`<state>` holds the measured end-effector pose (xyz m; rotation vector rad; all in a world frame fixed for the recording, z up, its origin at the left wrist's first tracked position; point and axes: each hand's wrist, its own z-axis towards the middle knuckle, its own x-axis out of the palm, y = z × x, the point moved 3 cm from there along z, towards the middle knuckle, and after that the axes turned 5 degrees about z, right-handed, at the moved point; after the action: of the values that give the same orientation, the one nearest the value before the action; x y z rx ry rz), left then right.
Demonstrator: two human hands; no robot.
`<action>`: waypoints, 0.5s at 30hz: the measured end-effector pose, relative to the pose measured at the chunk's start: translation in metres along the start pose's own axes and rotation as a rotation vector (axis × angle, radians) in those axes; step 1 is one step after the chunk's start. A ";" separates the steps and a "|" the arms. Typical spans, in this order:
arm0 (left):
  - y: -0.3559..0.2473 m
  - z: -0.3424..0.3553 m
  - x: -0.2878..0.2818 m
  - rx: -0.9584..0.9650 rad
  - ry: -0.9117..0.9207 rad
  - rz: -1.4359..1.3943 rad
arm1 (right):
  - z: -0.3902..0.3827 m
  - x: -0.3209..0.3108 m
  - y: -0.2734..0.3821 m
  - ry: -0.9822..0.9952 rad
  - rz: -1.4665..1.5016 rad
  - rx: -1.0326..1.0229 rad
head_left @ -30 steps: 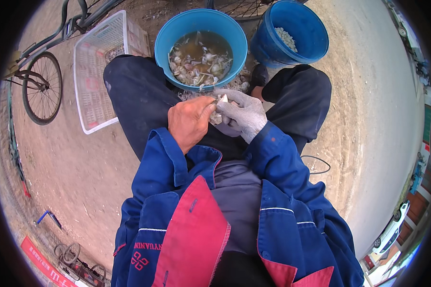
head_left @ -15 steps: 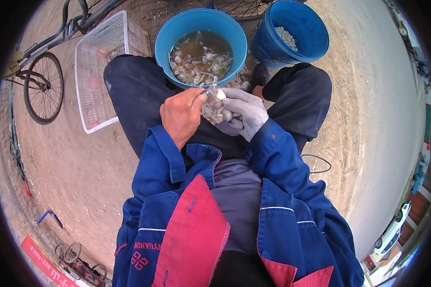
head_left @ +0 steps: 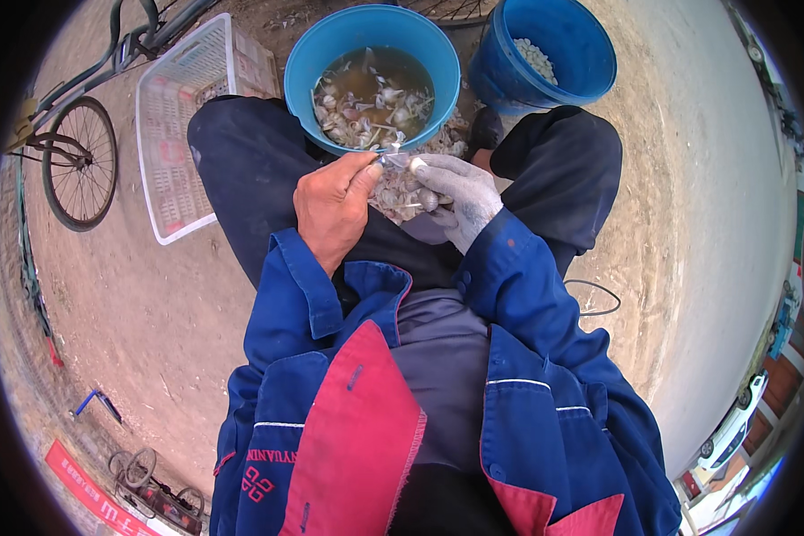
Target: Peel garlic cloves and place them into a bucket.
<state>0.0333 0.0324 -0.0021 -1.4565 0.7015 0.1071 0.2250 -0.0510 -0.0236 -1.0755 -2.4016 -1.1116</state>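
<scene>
The largest thing is the blue jacket [head_left: 540, 429] of the seated person, its sleeves leading to the two hands. Past the left knee stands a white plastic crate [head_left: 171, 152], partly hidden by the dark trousers [head_left: 567, 170]. In front of the knees is a light blue basin [head_left: 438, 54] with garlic bulbs [head_left: 371, 103] in brownish water; what lies deeper is hard to see. To its right stands a darker blue bucket [head_left: 594, 54], cut off by the upper edge, with many small pale pieces [head_left: 534, 61] inside, probably cloves.

The left hand [head_left: 333, 210] is bare and almost closed, its thumb close to the forefinger. I cannot tell what is between these tips; the other fingers are hidden under the hand. The right hand [head_left: 463, 198], in a grey glove, is narrow: its thumb and forefinger pinch a white clove [head_left: 416, 164], just before the left fingertips. Below it, greyish bulbs [head_left: 427, 198] are near the curled fingers, but whether they are held is unclear. A thin, see-through scrap [head_left: 393, 161] between the hands is too small to identify.
</scene>
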 end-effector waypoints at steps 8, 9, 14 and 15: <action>-0.020 0.000 -0.027 -0.116 0.014 -0.236 | 0.007 -0.019 0.002 0.066 0.150 0.020; -0.024 -0.001 -0.031 -0.121 0.029 -0.264 | 0.007 -0.020 0.003 0.074 0.159 0.018; -0.021 -0.002 -0.031 -0.085 0.354 -0.225 | 0.001 -0.013 0.010 0.098 0.168 -0.013; -0.015 -0.001 -0.023 -0.011 0.389 -0.088 | 0.000 -0.012 0.011 0.097 0.140 -0.021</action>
<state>0.0213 0.0375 0.0223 -1.5327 0.9498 -0.2472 0.2406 -0.0527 -0.0237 -1.1491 -2.2084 -1.1178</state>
